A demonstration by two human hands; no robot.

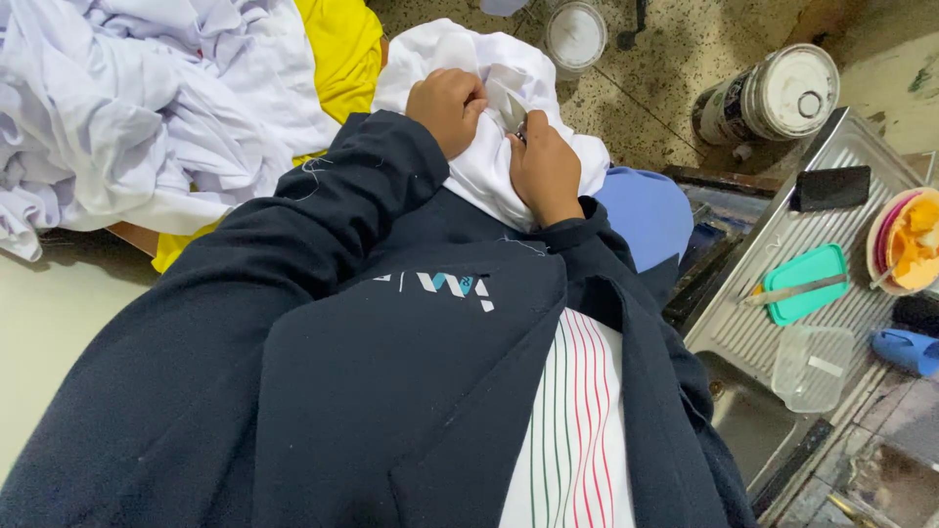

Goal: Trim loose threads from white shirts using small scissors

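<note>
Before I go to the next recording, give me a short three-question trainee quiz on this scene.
1. True or false: both hands grip the white cloth.
2. Which colour is the flat lid on the metal tray? A) red B) teal C) black
3. What lies to the left of the dark sleeve?

Key:
1. True: left hand and right hand are both closed on it.
2. B
3. A pile of white clothes over a yellow cloth.
</note>
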